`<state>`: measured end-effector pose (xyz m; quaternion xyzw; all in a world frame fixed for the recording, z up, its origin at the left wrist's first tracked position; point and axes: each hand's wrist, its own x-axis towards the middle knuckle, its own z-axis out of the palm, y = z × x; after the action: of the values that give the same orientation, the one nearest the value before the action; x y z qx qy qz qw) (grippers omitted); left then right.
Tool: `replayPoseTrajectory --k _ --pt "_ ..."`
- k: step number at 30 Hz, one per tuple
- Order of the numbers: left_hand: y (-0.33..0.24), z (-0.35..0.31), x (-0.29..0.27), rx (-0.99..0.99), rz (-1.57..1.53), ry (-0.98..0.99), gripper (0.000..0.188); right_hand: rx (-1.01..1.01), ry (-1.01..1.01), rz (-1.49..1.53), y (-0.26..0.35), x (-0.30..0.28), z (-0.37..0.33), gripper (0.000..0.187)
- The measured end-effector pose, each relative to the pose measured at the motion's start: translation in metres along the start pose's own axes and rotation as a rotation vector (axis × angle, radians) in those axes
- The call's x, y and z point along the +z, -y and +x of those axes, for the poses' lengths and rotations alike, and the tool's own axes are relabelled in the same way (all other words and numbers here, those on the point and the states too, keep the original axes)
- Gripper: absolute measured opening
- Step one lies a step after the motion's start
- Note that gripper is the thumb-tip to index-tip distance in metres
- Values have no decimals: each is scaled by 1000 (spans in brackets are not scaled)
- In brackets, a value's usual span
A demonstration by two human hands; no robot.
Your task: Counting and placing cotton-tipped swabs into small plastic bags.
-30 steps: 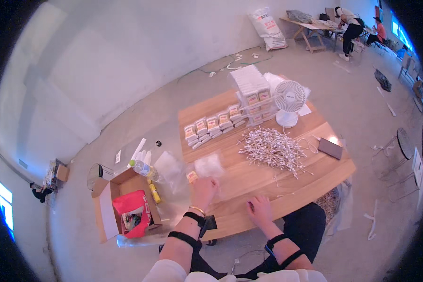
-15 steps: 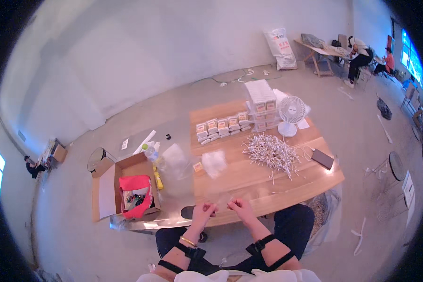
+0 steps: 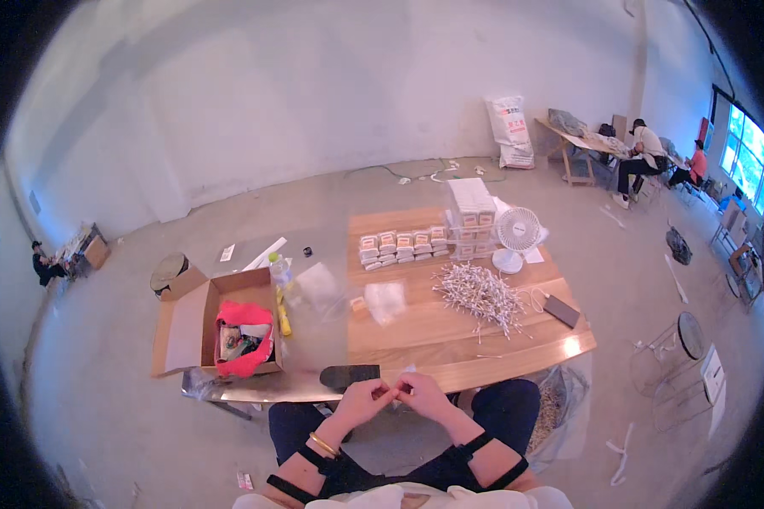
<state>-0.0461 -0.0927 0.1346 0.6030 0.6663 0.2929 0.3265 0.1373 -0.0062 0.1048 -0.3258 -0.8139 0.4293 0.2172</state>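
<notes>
My left hand (image 3: 365,400) and my right hand (image 3: 424,395) meet just in front of the table's near edge, fingertips pinched together. A small whitish, see-through bit shows by the right fingers; what they hold is too faint to name. Beside the left hand, a dark flat pad (image 3: 348,375) lies on the table edge. Farther in lie a stack of clear plastic bags (image 3: 385,301) and a small orange-and-white card (image 3: 358,304). A loose heap of cotton swabs (image 3: 475,293) spreads to the right. Behind stand rows of filled swab packs (image 3: 403,244).
Stacked packs (image 3: 471,199), a white fan (image 3: 518,229) and a dark power bank (image 3: 561,311) occupy the table's right side. On the left are an open cardboard box (image 3: 182,331) with a red bag (image 3: 246,365), and a bottle (image 3: 280,271). Other people sit at far tables.
My hands were apart over the table edge; they have come together and drawn nearer to me. The whole view has shifted, with the head tilting up slightly.
</notes>
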Motion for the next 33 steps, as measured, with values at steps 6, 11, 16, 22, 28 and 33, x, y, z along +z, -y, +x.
replayPoseTrajectory --k 6,11,16,22,28,33 --pt "4 -12 -8 33 -164 54 32 -40 44 106 20 -1 -7 19" --pt "6 -25 -12 110 -260 42 31 41 177 284 18 -4 -8 20" --pt "-12 -40 -22 186 386 -59 31 47 163 87 20 -12 -15 19" --pt "-29 -53 -34 497 282 -410 72 201 183 213 52 -26 -13 15" --pt "-49 -53 -47 345 87 -46 106 162 288 588 61 -30 -7 13" --pt "-46 -57 -56 479 262 -200 92 220 285 512 62 -34 -5 12"
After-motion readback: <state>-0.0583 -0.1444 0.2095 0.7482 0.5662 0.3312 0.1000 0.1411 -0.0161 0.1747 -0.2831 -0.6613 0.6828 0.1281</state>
